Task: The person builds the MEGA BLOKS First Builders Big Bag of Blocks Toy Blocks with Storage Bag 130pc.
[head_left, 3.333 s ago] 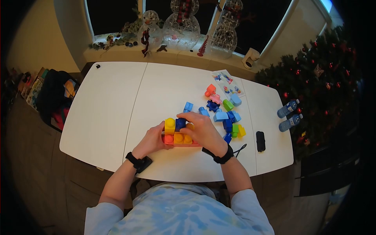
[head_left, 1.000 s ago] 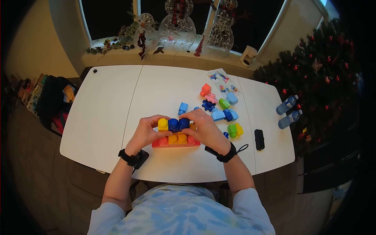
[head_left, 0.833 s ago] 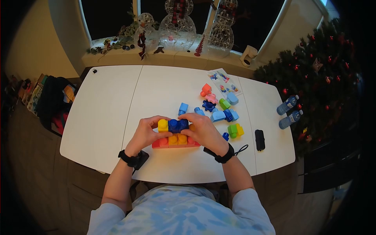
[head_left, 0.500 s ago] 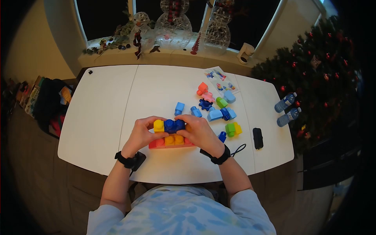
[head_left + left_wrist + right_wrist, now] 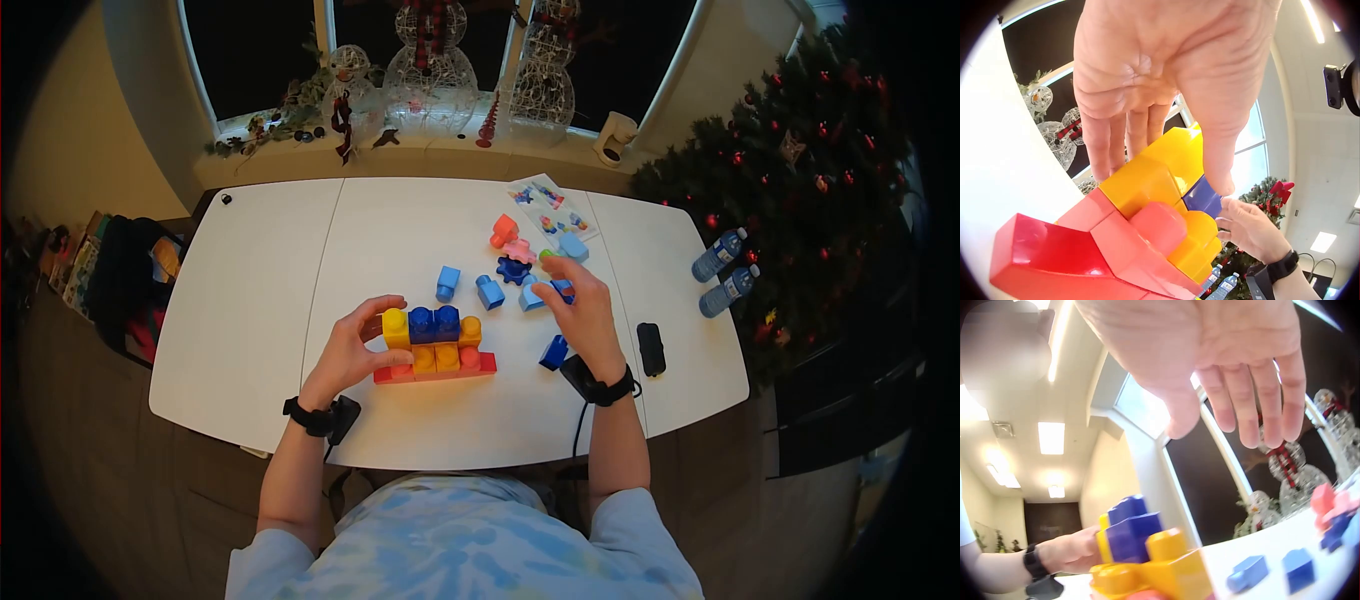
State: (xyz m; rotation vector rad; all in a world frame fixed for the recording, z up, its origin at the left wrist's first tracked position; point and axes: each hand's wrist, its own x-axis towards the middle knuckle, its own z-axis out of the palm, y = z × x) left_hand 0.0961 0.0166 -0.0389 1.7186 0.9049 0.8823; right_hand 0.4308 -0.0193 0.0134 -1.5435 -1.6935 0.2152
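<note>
A wall of toy building blocks stands near the table's front, with a red and coral base [image 5: 435,375] and orange blocks [image 5: 436,357] above it. Along its top run a yellow block [image 5: 396,328], a dark blue block pair [image 5: 433,325] and an orange block [image 5: 470,331]. My left hand [image 5: 345,352] grips the wall's left end, thumb in front and fingers behind. Away to the right, my right hand [image 5: 590,315] hovers over loose blocks with relaxed fingers and holds nothing, its empty palm showing in the right wrist view. It hides some of the blocks.
Light blue blocks [image 5: 490,292], a dark blue block [image 5: 554,352], a dark blue gear [image 5: 514,270] and a pink gear [image 5: 518,252] lie behind and right of the wall. Farther off are a picture sheet [image 5: 553,208], two water bottles [image 5: 728,292] and a black case [image 5: 650,349].
A second dark blue block has joined the top row since the earliest frame. My right hand has let go of the wall and moved right; my left hand stays at the left end.
</note>
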